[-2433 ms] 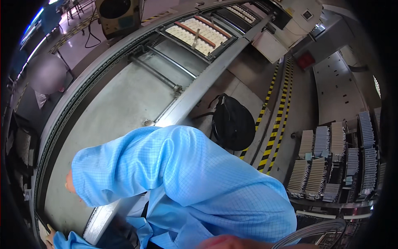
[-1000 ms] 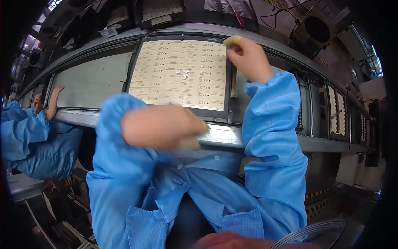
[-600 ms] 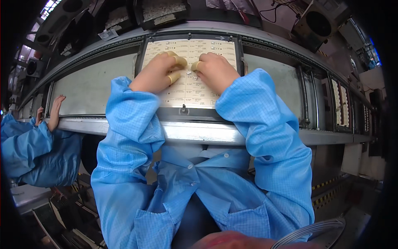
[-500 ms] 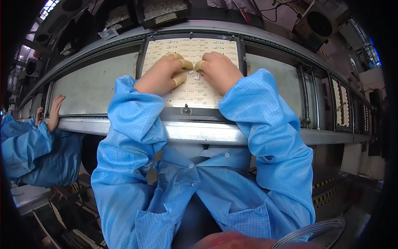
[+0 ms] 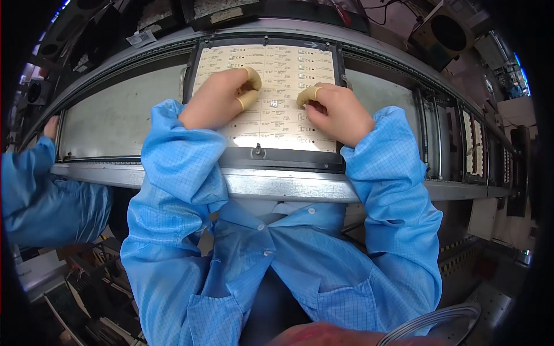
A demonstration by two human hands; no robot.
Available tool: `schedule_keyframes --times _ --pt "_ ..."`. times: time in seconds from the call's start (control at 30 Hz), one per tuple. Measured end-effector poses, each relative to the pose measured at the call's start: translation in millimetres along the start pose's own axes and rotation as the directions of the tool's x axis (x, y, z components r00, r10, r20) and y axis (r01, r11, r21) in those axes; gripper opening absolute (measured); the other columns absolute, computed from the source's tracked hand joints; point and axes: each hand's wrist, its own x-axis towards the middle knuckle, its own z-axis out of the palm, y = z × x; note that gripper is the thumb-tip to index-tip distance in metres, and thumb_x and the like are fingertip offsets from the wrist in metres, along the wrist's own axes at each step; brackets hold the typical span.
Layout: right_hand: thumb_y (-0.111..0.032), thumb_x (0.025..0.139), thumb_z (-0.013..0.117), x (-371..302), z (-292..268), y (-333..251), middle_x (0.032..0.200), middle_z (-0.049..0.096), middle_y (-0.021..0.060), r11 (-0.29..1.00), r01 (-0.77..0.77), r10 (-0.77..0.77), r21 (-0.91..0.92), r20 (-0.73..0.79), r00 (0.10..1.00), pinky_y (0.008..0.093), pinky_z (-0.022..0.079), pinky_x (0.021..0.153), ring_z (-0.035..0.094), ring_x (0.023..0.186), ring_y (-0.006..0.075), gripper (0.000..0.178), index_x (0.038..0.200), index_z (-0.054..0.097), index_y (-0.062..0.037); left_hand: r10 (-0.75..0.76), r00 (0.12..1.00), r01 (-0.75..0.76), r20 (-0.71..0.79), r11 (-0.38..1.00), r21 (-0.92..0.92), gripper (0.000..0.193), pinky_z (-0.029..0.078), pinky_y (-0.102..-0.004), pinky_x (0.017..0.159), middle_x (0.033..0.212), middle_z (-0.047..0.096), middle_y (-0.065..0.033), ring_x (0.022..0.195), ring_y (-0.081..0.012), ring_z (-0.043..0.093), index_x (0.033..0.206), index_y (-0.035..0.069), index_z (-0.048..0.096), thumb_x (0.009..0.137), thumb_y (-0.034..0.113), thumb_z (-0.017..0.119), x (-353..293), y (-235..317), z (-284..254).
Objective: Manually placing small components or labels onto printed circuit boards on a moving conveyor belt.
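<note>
A cream printed panel [image 5: 283,124], marked in repeated rows, lies in a black frame [image 5: 297,158]. My left hand [image 5: 219,95] is over its left half, with pale yellow finger cots on the thumb and index finger. Those fingers curl toward each other; what they hold, if anything, is hidden. Over the right half, my right hand [image 5: 340,112] has its fingers pinched together, a cot on the index finger. Something small may be at its fingertips, too small to name. Between both hands a small shiny metal piece [image 5: 273,104] rests on the panel.
The frame sits on a conveyor with a metal front rail [image 5: 288,185]. Behind are black bins [image 5: 225,12] of small parts. Another person's blue sleeve [image 5: 29,179] is at the far left. More panels [image 5: 474,144] stand in the line at right.
My right hand has moved right, away from the panel's middle, and my left hand has shifted slightly left. The other person's hands have drawn back leftward.
</note>
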Motion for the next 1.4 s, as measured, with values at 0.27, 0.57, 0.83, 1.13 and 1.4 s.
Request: schedule_keyframes --times 0.27,0.57,0.83,1.13,1.4 --pt "-0.006 0.077 0.054 -1 7 -4 0.081 0.056 0.0161 0.989 -0.058 0.063 -0.137 0.028 0.998 0.0359 0.046 0.068 0.057 0.075 0.0309 0.016 0.091 0.057 0.0017 -0.288 0.957 0.259 -0.025 0.893 -0.368 0.017 0.046 -0.0214 0.063 0.080 0.061 -0.0041 0.069 -0.0090 0.055 0.096 0.003 0.062 0.079 0.004 0.058 -11 -7 -15" --pt "-0.004 0.077 0.054 -1 11 -6 0.087 0.054 0.0149 0.979 -0.100 0.101 -0.175 -0.004 0.995 0.0354 0.045 0.074 0.055 0.082 0.0308 0.014 0.089 0.057 0.0014 -0.341 0.929 0.203 0.146 0.140 -0.969 0.031 0.049 -0.0182 0.060 0.087 0.058 -0.0100 0.075 -0.0128 0.058 0.113 -0.006 0.049 0.084 0.006 0.052 -15 -21 -45" --pt "-0.006 0.077 0.056 1 9 -7 0.088 0.054 0.0136 0.972 -0.018 0.029 -0.234 0.045 0.999 0.0355 0.046 0.075 0.055 0.084 0.0304 0.017 0.093 0.058 -0.0001 -0.415 0.906 0.316 -0.085 0.796 -0.517 0.021 0.047 -0.0240 0.070 0.085 0.060 -0.0064 0.076 -0.0128 0.057 0.099 0.002 0.062 0.079 0.004 0.057 -22 -8 -44" --pt "-0.012 0.076 0.059 17 34 -9 0.087 0.054 0.0116 0.930 0.198 -0.226 -0.309 -0.055 0.973 0.0356 0.044 0.077 0.053 0.084 0.0283 0.020 0.094 0.059 -0.0040 -0.114 0.991 0.121 -0.063 0.984 0.128 0.022 0.048 -0.0313 0.068 0.084 0.060 -0.0138 0.076 -0.0259 0.058 0.095 0.003 0.061 0.074 0.002 0.058 -29 0 -26" --pt "-0.012 0.079 0.055 -7 5 -24 0.076 0.057 0.0140 0.995 0.042 -0.044 -0.088 -0.020 0.999 0.0364 0.047 0.068 0.056 0.071 0.0308 0.016 0.091 0.058 -0.0010 -0.024 0.999 0.016 0.034 0.978 0.208 0.012 0.046 -0.0341 0.068 0.083 0.058 -0.0148 0.078 -0.0307 0.056 0.085 0.000 0.058 0.074 0.003 0.059 -34 -15 -25"
